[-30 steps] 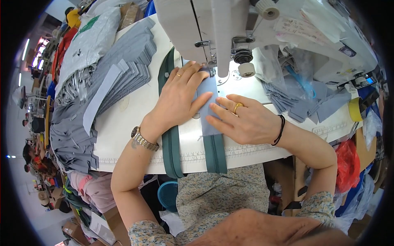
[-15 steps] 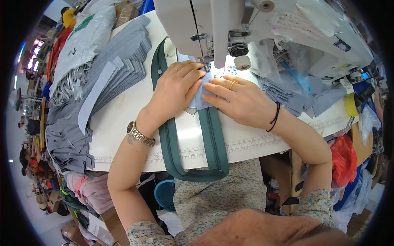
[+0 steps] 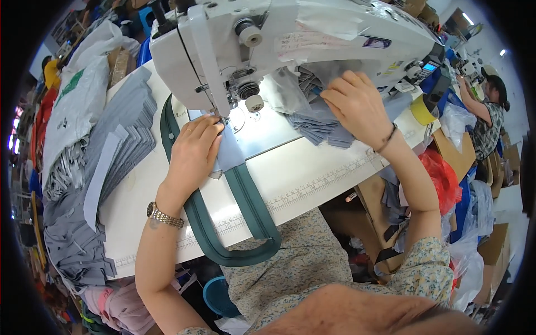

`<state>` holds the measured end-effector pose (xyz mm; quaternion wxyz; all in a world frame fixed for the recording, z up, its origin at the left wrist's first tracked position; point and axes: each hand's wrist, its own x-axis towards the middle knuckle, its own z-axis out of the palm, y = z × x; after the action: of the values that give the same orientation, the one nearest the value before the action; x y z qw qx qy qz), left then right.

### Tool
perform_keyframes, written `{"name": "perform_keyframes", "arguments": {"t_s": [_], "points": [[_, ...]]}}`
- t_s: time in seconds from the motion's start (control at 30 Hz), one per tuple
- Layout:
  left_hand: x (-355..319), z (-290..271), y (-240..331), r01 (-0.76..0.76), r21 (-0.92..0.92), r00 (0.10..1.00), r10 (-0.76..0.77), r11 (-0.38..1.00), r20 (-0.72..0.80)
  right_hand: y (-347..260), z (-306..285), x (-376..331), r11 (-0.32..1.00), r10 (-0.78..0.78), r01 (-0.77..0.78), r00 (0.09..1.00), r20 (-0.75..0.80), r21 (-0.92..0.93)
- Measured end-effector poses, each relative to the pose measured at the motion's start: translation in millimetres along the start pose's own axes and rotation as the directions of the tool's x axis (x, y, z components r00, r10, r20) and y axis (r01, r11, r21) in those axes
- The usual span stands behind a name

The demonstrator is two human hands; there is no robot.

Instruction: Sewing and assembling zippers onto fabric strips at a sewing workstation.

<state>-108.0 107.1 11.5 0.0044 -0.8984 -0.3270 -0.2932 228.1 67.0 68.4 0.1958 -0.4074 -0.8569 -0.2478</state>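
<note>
My left hand (image 3: 192,148) lies by the needle area of the white sewing machine (image 3: 195,64), its fingers bent together and pressing on a grey-blue fabric piece (image 3: 229,149). A dark green zipper strip (image 3: 251,201) joins that piece, loops over the table's front edge and runs up again past the left hand. My right hand (image 3: 357,109) is raised at the right, over a pile of grey fabric pieces (image 3: 318,127). Its fingers are curled together at the tips; whether anything is between them cannot be made out.
Stacked grey fabric pieces (image 3: 120,159) cover the table's left side, beside a white plastic sack (image 3: 75,106). Yellow tape (image 3: 424,110) sits at the right end. Below are a blue-green basket (image 3: 219,296) and a red plastic bag (image 3: 438,181). Another person (image 3: 491,103) sits far right.
My right hand has left the fabric by the needle and moved right, above the grey pile. My left hand stays on the fabric piece. The whole view has shifted and tilted.
</note>
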Motion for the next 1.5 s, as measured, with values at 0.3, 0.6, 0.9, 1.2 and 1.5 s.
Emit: {"name": "perform_keyframes", "arguments": {"t_s": [0.3,0.6,0.9,1.2,1.5], "points": [[-6,0,-7,0.014,0.011,1.0,-0.013,1.0,-0.019,2,7,-4,0.981,-0.009,0.016,0.999,0.04,-0.191],[-6,2,-4,-0.011,0.026,0.997,0.013,1.0,-0.079,5,23,8,0.973,-0.081,0.1,0.992,0.101,-0.209],[4,-15,17,-0.27,-0.108,0.948,0.244,0.957,-0.206,-68,-41,6,0.978,-0.007,0.024,0.997,0.079,-0.208],[-5,-14,12,-0.304,0.137,0.951,0.309,0.943,-0.017,-91,35,58,0.966,-0.183,0.141,0.965,0.19,0.215],[-7,-12,6,-0.118,-0.026,0.993,0.118,0.993,0.007,-99,57,36,0.789,-0.371,0.326,0.928,-0.019,0.521]]}}
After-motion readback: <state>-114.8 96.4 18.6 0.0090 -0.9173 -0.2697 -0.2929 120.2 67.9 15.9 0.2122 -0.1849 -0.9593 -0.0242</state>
